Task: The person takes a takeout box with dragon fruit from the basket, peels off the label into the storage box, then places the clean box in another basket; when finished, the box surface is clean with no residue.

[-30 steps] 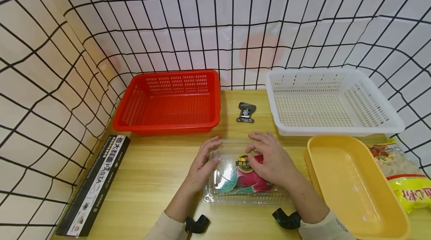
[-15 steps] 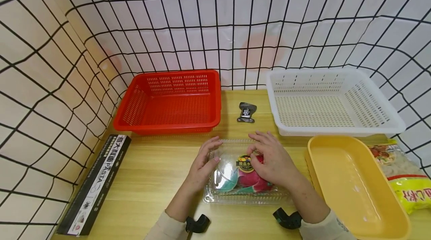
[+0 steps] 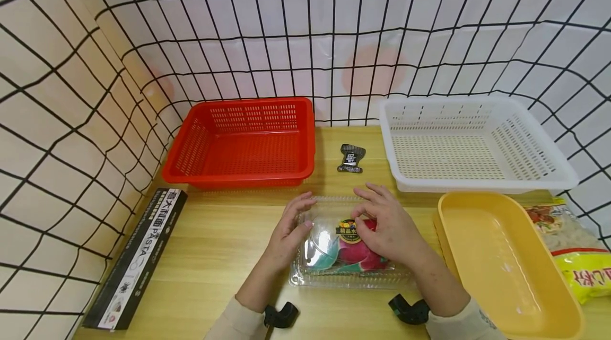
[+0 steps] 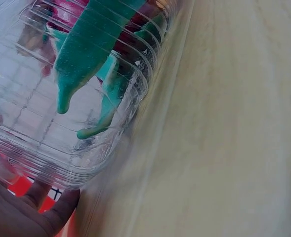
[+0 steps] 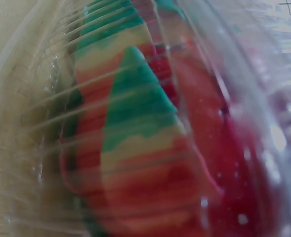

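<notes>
My left hand, fingers loose, touches the left side of the clear box at near centre; my right hand arches over its right, pinch uncertain, forefinger bent towards thumb.

A: What's gleaming most?
B: The clear box is gleaming, showing thin, ridged plastic; the yellow tray is shining too, smooth plastic.
A: And the red basket?
B: It's showing glossy, perforated plastic, while the surface is showing smooth wood grain.
</notes>
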`<action>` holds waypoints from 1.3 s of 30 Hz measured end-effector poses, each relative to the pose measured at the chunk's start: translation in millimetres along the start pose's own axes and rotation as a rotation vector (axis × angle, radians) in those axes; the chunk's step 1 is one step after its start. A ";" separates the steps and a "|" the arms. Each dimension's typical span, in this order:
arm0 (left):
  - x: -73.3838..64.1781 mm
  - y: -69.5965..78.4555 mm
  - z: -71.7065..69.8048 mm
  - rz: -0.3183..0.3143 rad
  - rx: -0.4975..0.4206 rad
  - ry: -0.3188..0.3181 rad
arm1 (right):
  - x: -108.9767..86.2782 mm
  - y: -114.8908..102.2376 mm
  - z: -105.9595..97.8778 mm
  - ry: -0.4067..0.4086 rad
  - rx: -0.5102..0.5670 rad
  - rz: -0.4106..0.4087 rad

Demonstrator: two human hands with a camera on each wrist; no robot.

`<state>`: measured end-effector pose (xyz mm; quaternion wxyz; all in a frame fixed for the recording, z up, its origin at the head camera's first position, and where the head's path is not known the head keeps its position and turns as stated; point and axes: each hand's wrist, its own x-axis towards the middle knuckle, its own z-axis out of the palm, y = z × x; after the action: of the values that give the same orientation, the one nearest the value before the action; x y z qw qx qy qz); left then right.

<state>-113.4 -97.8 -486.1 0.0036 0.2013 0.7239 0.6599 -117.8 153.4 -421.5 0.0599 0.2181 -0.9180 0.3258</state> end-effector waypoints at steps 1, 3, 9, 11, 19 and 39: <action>-0.2 0.5 0.3 -0.003 -0.002 -0.001 | -0.2 0.0 -0.1 -0.004 -0.002 -0.001; -0.6 0.1 0.6 -0.004 -0.004 -0.003 | -0.3 0.1 -0.2 -0.013 -0.007 -0.003; -1.9 -1.4 1.3 0.000 -0.006 -0.009 | -0.9 -0.2 -1.0 -0.038 -0.011 -0.008; -1.8 -0.9 1.6 0.006 -0.009 -0.008 | -1.4 -0.4 -1.9 -0.032 0.000 -0.002; -1.9 -0.9 0.0 -0.004 0.009 -0.003 | 3.9 -4.6 -6.1 -0.006 -0.060 -0.054; 1.0 0.2 -1.8 0.017 0.028 0.008 | 22.2 -27.9 -22.6 -0.254 -0.375 -0.104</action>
<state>-114.8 -99.2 -485.4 -0.0076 0.2046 0.7313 0.6506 -126.2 140.2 -382.3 0.0001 0.2893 -0.9502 0.1161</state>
